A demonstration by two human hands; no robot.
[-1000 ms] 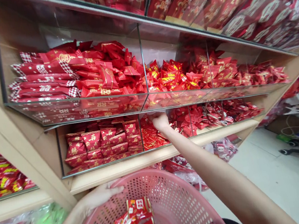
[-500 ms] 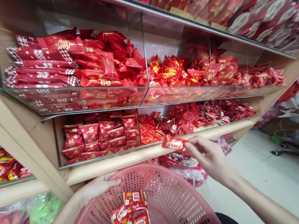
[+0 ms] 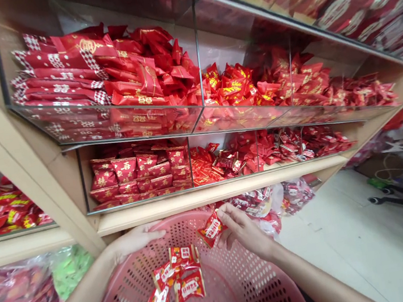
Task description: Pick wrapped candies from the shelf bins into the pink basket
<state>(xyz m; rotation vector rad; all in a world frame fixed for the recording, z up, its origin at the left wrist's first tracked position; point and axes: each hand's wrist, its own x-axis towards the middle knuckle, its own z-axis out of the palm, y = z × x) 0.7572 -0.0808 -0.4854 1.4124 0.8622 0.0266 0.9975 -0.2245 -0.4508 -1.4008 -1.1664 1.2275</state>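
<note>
Lying at lower centre, small packets [image 3: 190, 288] rest in the pink basket [image 3: 254, 289], apart from all fingers. The left hand [image 3: 135, 242], left of centre, clasps its rim, some fingers hidden. At centre, the right hand [image 3: 244, 231] pinches a red packet [image 3: 211, 229], which juts left from its fingertips. Beyond runs a shelf [image 3: 230, 188].
</note>
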